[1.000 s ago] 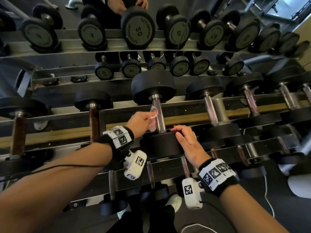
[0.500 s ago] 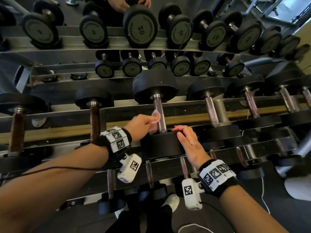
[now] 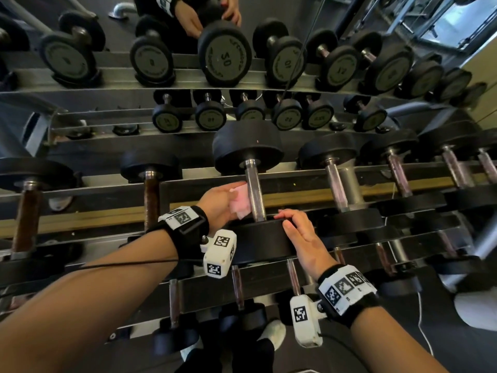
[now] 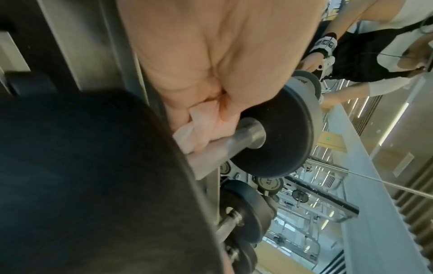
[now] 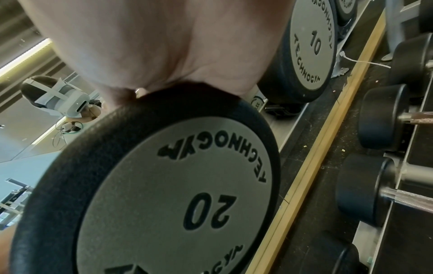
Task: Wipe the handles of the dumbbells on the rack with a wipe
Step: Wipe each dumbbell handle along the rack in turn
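A black dumbbell marked 20 lies across the rack's middle rail, its steel handle running away from me. My left hand pinches a crumpled pale pink wipe and presses it against the left side of that handle. In the left wrist view the wipe is bunched between my fingers and the handle. My right hand rests on the rim of the dumbbell's near head, fingers curled lightly over its edge.
The rack carries more dumbbells left and right, with lighter ones on the lower rail. A mirror behind shows reflected dumbbells and hands. A white cable hangs at the right. My shoes stand below.
My left hand has slid the wipe a little further up the handle, away from the near head. The right hand has stayed on the near head.
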`<state>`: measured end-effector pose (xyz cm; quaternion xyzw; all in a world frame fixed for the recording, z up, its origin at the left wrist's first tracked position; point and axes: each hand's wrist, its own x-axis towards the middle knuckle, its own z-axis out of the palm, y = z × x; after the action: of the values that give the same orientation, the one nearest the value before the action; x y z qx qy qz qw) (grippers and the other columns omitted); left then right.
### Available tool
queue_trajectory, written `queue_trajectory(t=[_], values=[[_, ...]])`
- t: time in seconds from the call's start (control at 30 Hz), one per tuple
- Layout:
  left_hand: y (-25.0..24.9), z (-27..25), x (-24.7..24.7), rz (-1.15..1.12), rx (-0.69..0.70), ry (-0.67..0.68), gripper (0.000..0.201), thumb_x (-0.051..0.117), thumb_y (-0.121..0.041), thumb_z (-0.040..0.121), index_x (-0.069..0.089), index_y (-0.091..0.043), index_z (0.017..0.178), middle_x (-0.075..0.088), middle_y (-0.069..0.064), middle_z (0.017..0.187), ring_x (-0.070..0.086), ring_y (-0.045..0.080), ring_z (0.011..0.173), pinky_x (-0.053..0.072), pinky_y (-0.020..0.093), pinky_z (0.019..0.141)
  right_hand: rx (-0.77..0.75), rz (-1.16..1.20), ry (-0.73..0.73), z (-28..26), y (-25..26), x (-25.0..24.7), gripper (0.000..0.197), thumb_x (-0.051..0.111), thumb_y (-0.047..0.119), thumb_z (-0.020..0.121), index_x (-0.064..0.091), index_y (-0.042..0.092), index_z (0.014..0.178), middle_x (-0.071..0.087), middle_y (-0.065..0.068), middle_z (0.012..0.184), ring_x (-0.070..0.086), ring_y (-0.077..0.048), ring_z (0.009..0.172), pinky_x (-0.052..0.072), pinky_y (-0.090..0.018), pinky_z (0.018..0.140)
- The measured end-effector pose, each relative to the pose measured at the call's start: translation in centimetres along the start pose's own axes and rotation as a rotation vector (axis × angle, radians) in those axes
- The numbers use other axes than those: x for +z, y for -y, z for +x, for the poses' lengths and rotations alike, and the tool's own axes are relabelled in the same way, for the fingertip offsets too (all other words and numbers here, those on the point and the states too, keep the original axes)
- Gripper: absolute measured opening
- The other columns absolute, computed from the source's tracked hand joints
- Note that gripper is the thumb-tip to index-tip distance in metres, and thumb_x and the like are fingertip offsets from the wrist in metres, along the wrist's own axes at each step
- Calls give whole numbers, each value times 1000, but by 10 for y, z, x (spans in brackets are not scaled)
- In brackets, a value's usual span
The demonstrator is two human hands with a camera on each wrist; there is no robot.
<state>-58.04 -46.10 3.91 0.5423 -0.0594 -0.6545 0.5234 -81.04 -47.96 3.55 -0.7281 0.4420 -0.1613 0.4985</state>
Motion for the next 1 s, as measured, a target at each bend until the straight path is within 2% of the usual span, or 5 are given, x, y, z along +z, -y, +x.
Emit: queue_trajectory(t=[0.23, 0.6, 0.8, 0.93, 1.0], values=[[7, 1, 5, -42, 13, -28, 29, 46, -6, 100, 63, -10, 123, 70, 11, 112, 70, 22, 96, 58, 33, 68, 5, 5, 11, 2, -2, -1, 30, 40, 48, 94, 56, 38, 117, 48, 19, 127, 40, 0, 127, 34, -29, 109], [-6, 15, 8, 34, 58, 23, 30, 44, -2, 102, 57, -6, 128, 68, 13, 112, 67, 25, 100, 58, 38, 78, -1, 27, 17, 2, -3, -1, 27, 41, 47, 94, 56, 40, 116, 48, 23, 125, 40, -1, 128, 34, -39, 113], [11, -1, -12, 220, 104, 142, 29, 48, -7, 100, 68, -21, 116, 74, 7, 106, 71, 16, 91, 60, 26, 76, -4, 35, 28, 2, -5, -2, 29, 42, 49, 94, 57, 39, 117, 47, 24, 124, 40, 4, 125, 36, -26, 105], [-3, 4, -14, 212, 80, 91, 39, 44, -3, 100, 50, -16, 137, 68, 11, 117, 71, 21, 99, 60, 30, 75, -21, 26, 22, 3, -4, -2, 29, 42, 46, 95, 58, 37, 117, 48, 19, 125, 41, 4, 125, 32, -17, 101], [-10, 9, -5, 225, 109, 24, 38, 39, 1, 101, 51, -6, 136, 66, 11, 116, 66, 24, 107, 57, 35, 88, -20, 38, 17, 3, -4, -2, 30, 42, 45, 94, 58, 34, 118, 49, 17, 126, 41, 3, 125, 32, -19, 104]])
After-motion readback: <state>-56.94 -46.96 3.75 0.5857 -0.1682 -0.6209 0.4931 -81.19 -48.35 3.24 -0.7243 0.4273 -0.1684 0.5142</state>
